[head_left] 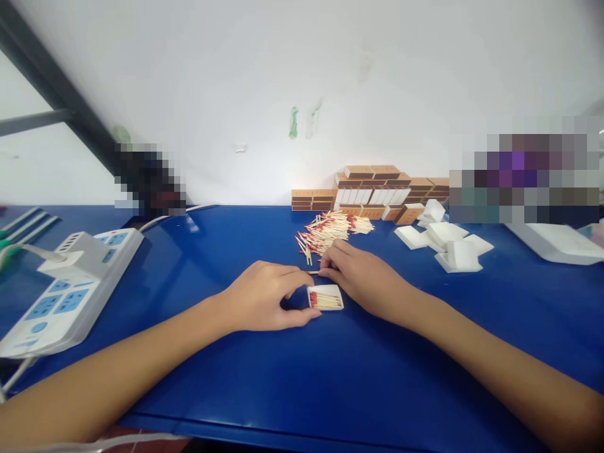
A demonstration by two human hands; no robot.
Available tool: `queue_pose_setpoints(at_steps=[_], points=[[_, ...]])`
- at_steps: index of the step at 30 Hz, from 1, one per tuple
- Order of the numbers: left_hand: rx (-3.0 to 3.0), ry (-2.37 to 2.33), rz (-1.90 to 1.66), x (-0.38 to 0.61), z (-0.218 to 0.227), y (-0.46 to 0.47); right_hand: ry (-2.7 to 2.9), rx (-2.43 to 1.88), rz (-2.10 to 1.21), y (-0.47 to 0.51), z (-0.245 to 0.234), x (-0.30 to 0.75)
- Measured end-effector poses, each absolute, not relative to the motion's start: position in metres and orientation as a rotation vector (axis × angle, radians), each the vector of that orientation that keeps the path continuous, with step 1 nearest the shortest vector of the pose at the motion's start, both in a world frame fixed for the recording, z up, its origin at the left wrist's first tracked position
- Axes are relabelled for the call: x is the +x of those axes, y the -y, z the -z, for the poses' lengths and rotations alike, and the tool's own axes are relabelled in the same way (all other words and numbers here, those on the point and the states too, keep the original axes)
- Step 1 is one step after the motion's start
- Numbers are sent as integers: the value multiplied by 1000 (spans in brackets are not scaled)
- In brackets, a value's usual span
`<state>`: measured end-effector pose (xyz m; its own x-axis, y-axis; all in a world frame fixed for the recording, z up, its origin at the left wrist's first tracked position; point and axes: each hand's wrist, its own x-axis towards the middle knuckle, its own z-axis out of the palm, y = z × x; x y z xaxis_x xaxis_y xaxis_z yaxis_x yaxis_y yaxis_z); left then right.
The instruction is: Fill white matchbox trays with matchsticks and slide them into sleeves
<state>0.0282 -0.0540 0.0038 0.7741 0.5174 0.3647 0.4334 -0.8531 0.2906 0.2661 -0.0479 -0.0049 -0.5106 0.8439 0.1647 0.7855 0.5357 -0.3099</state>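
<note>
A small white matchbox tray [334,308] lies on the blue table with several red-tipped matches [325,301] in it, heads to the left. My left hand [268,296] grips the tray's left end, thumb on the near side and fingers on the far side. Just beyond the tray, my right hand [352,274] pinches a single match [312,272], its red head pointing left. Past my right hand spreads a loose pile of matches [330,233], heads facing various ways.
Brown and white matchboxes [372,182] are stacked against the wall. White trays [446,236] lie heaped at right, near a larger white object [557,244]. A white power strip [80,296] with a plugged-in adapter and cables takes up the left side. The blue table's [283,384] near edge runs below my arms.
</note>
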Motion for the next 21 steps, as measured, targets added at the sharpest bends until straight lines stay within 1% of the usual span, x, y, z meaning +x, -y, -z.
queue_pose_setpoints(at_steps=[3, 10, 17, 21], points=[[2775, -807, -678, 28, -4, 53, 2495, -1349, -222, 47, 4, 273], [2739, -1066, -745, 26, -2, 49, 2407, -1288, -230, 58, -12, 284], [2747, -981, -674, 27, -2, 49, 2556, -1219, -81, 70, -2, 269], [2743, -920, -670, 27, -4, 50, 2546, -1201, -227, 72, -5, 272]])
